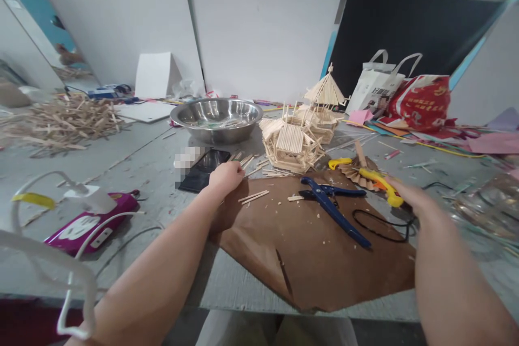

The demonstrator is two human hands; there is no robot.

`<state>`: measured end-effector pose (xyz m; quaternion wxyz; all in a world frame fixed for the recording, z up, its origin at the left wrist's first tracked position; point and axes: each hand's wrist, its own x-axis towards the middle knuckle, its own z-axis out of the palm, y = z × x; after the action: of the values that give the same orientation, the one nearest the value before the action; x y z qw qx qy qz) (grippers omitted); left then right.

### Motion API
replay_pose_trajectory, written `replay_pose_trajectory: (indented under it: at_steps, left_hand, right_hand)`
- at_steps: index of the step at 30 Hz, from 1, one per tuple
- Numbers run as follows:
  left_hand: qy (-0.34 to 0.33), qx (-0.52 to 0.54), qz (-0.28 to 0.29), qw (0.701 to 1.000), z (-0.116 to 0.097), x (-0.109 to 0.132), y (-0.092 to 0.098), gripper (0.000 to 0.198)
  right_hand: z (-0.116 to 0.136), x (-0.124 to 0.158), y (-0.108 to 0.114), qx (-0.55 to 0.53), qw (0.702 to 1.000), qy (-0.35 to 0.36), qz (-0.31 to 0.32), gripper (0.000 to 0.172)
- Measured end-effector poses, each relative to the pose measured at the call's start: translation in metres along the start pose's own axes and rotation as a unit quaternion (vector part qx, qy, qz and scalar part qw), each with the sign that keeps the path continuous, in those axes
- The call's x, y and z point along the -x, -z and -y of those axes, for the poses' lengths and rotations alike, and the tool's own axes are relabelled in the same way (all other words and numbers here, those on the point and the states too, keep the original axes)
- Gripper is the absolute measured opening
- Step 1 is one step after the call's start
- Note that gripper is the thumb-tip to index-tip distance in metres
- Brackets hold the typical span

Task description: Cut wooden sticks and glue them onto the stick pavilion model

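My left hand (226, 177) rests by a dark phone (206, 162), its fingers curled over; whatever they hold is hidden. Thin wooden sticks (254, 197) lie beside it on a brown sheet (324, 275). At the right, my right hand (405, 194) is against a yellow tool (381, 184) that looks like a glue gun; its fingers are blurred and mostly hidden. Blue-handled cutting pliers (334, 208) lie spread on the sheet between my hands. Behind them stands a pavilion-like model (290, 140) made of sticks, with a pointed roof (327, 89) at its back.
A steel bowl (217, 132) stands behind the phone. At the left are a heap of wooden sticks (68, 124) and a purple power strip (95, 221) with white cables. A black cord (365, 230) loops on the sheet. Bags (421, 102) and coloured paper (492, 143) crowd the right back.
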<state>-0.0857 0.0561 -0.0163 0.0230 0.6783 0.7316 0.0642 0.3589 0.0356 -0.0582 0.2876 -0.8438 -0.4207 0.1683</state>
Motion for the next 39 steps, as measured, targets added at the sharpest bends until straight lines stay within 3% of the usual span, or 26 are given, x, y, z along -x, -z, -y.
replay_pose_trajectory:
  at_steps: [4,10,14,19,21,25,33,39]
  left_hand:
    - [0.003,-0.011,-0.011,1.0,-0.002,0.001,-0.003,0.029]
    - [0.009,-0.027,-0.017,0.999,-0.006,0.002,-0.003,0.028]
    - [-0.059,-0.039,-0.074,0.995,-0.02,0.01,-0.002,0.028]
    - [-0.26,-0.043,-0.073,0.962,-0.041,0.024,-0.013,0.027]
    - [-0.307,-0.047,-0.072,0.948,-0.045,0.027,-0.018,0.028]
    - [-0.319,-0.055,-0.089,0.942,-0.045,0.029,-0.022,0.03]
    - [-0.329,-0.031,-0.055,0.942,-0.045,0.032,-0.02,0.027]
    - [-0.349,0.025,-0.07,0.934,-0.044,0.024,-0.025,0.027]
  right_hand:
    - [0.002,-0.007,-0.002,0.07,0.996,-0.046,0.011,0.058]
    - [0.014,-0.007,-0.001,0.166,0.985,-0.057,-0.001,0.067]
    - [0.021,0.005,0.002,0.196,0.978,-0.068,-0.024,0.073]
    - [0.03,0.017,0.006,0.202,0.975,-0.041,-0.079,0.053]
    - [0.034,0.019,0.006,0.2,0.975,-0.028,-0.092,0.047]
    - [0.039,0.023,0.001,0.196,0.975,0.0,-0.108,0.045]
    - [0.048,0.031,-0.01,0.161,0.967,0.103,-0.171,0.034]
    - [0.051,0.032,-0.017,0.151,0.964,0.166,-0.146,0.03]
